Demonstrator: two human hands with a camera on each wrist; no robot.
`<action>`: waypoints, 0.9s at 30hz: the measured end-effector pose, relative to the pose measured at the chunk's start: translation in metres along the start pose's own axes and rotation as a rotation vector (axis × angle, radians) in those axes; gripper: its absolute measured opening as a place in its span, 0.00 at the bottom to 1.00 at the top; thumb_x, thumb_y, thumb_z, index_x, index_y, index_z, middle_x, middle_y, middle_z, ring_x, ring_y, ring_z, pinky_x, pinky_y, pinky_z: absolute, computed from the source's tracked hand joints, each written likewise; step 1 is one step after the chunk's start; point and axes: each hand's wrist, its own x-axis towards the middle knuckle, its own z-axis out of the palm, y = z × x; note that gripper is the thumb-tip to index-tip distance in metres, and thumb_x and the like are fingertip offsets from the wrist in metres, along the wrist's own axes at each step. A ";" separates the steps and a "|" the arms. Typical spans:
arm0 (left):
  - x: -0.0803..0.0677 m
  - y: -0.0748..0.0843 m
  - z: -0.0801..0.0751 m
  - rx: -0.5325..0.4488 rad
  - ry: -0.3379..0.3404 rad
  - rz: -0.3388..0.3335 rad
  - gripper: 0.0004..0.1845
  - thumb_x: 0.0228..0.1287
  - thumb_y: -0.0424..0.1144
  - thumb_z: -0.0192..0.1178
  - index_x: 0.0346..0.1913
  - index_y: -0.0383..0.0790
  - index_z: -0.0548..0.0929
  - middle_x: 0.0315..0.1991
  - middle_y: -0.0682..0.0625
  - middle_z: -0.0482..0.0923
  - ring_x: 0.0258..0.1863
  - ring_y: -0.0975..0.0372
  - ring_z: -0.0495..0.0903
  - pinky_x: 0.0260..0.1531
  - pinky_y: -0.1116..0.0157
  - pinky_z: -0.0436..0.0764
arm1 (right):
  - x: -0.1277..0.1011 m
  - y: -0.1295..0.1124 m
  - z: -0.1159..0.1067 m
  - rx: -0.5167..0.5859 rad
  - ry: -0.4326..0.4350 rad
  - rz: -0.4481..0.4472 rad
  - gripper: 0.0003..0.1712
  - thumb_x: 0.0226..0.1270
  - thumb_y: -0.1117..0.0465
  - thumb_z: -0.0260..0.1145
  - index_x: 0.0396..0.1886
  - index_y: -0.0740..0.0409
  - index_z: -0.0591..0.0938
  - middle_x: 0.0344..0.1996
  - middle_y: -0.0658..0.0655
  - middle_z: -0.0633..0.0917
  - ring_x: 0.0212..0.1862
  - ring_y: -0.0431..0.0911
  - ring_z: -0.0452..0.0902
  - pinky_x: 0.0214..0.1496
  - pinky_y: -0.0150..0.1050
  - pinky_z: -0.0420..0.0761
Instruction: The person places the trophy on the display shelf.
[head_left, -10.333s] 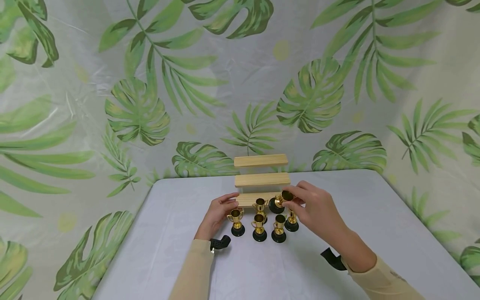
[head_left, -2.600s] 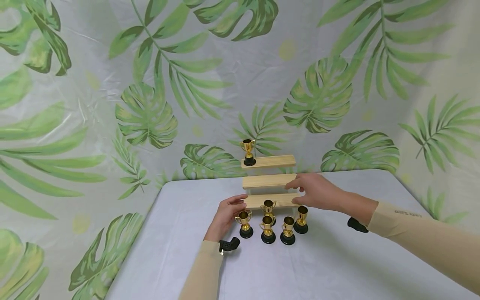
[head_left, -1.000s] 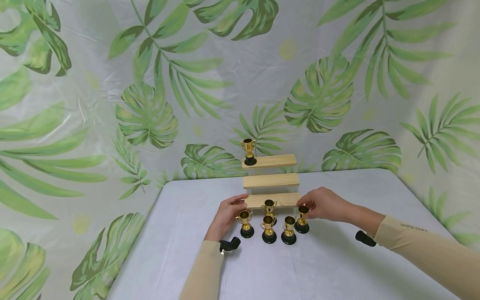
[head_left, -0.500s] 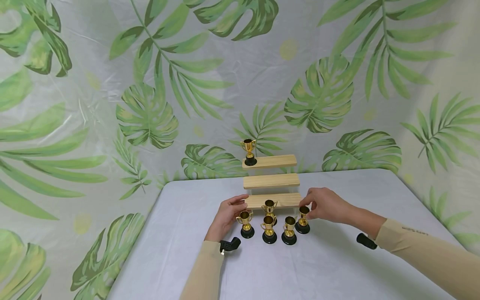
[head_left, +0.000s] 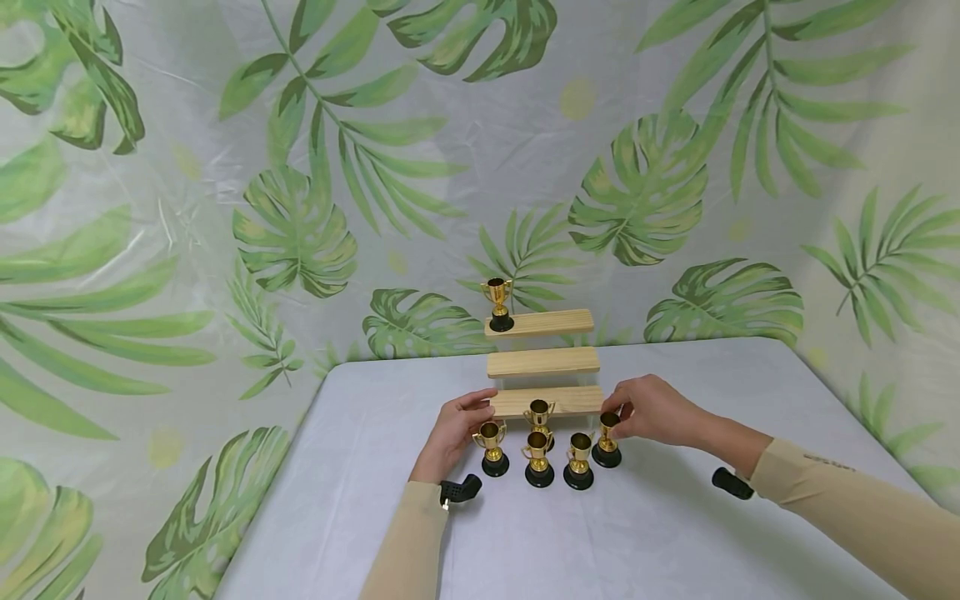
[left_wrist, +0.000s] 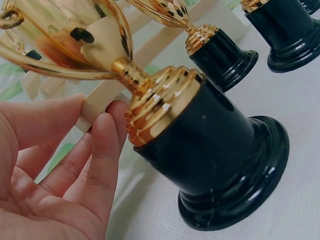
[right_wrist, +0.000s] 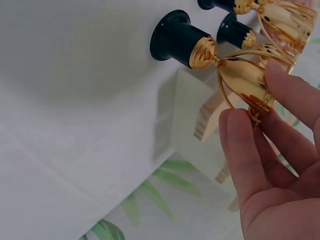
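Note:
A three-step wooden stand (head_left: 543, 362) stands at the table's middle back, and one gold trophy (head_left: 496, 304) with a black base is on the left end of its top step. Several more gold trophies (head_left: 537, 458) stand on the table in front of the lowest step. My right hand (head_left: 617, 417) pinches the cup of the rightmost trophy (head_left: 606, 439), whose base is on the table. In the right wrist view my fingers (right_wrist: 245, 150) lie against that gold cup (right_wrist: 242, 75). My left hand (head_left: 480, 404) rests relaxed by the lowest step's left end, beside the leftmost trophy (left_wrist: 200, 150).
The table (head_left: 360, 500) has a white cloth over it. A leaf-print curtain (head_left: 300, 225) hangs close behind and to both sides. Black wrist mounts (head_left: 731, 482) sit on both sleeves.
My right hand came down from the middle step to the rightmost trophy and closed its fingers on the cup. The trophy shifted slightly right. The left hand stayed put.

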 end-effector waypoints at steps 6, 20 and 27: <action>0.000 0.000 0.000 0.000 0.000 0.006 0.20 0.64 0.32 0.68 0.59 0.41 0.85 0.48 0.44 0.81 0.42 0.59 0.85 0.42 0.65 0.82 | -0.001 -0.003 0.002 -0.009 0.019 0.033 0.17 0.52 0.55 0.82 0.43 0.52 0.91 0.32 0.42 0.83 0.32 0.35 0.78 0.33 0.34 0.79; 0.000 0.000 0.001 -0.018 0.003 0.007 0.20 0.63 0.31 0.68 0.59 0.41 0.85 0.47 0.45 0.81 0.41 0.59 0.85 0.42 0.65 0.82 | -0.004 -0.006 0.000 -0.033 0.140 0.019 0.16 0.54 0.50 0.80 0.41 0.50 0.91 0.28 0.38 0.81 0.28 0.33 0.76 0.29 0.34 0.77; -0.001 0.001 0.001 -0.017 -0.007 0.005 0.20 0.64 0.31 0.68 0.59 0.41 0.85 0.47 0.44 0.81 0.41 0.59 0.85 0.42 0.65 0.82 | -0.005 -0.008 -0.007 -0.028 0.172 0.025 0.17 0.54 0.50 0.80 0.42 0.51 0.91 0.29 0.38 0.83 0.29 0.34 0.77 0.29 0.34 0.78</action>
